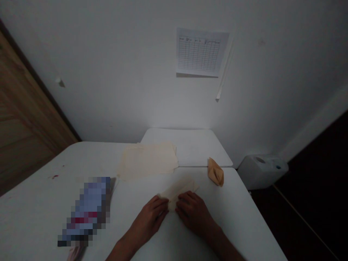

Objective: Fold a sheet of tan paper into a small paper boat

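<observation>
From the head view I see my left hand (150, 217) and right hand (193, 214) side by side, fingers curled down and pressing the near end of a folded cream paper (181, 189) at the middle of the white table (40, 203). The paper's far end runs toward one o'clock. I judge the fold could skew if one hand slides, since dim light hides the edges. A folded tan piece (215, 172) sits at two o'clock, loose sheets (148, 159) at eleven; a sweeping wrist could scatter them.

Nothing is legible: the wall chart (200, 53) (a printed grid) is too blurred.
</observation>
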`<state>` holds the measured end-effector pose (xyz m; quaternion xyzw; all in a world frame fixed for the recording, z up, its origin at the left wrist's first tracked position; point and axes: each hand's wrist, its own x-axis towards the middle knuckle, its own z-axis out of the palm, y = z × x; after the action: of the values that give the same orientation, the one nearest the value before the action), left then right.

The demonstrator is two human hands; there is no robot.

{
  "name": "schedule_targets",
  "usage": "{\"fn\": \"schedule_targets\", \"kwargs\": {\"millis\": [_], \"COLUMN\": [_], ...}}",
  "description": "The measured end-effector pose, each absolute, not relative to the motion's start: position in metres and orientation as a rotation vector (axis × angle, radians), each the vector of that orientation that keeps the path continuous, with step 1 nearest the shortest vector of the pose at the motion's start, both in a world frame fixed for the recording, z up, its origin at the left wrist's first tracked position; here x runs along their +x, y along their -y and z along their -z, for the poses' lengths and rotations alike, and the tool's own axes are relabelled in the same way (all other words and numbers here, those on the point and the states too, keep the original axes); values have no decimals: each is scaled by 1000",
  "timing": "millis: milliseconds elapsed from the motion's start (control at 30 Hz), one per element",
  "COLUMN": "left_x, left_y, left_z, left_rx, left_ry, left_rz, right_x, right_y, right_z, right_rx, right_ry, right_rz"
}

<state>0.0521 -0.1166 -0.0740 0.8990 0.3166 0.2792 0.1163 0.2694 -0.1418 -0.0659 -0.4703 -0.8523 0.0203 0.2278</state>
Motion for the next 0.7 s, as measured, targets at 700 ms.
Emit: {"fn": "schedule_targets", "kwargs": {"millis": [700], "left_x": [65], "left_y": [98], "left_z": [62], "left_rx": [2148], "left_ry": [-1160], "left_rz": [-744], "right_x": [268], "right_y": [140], "right_z": [85], "right_rx": [-1138], "right_ry": [2468], "right_rz": [-65]}}
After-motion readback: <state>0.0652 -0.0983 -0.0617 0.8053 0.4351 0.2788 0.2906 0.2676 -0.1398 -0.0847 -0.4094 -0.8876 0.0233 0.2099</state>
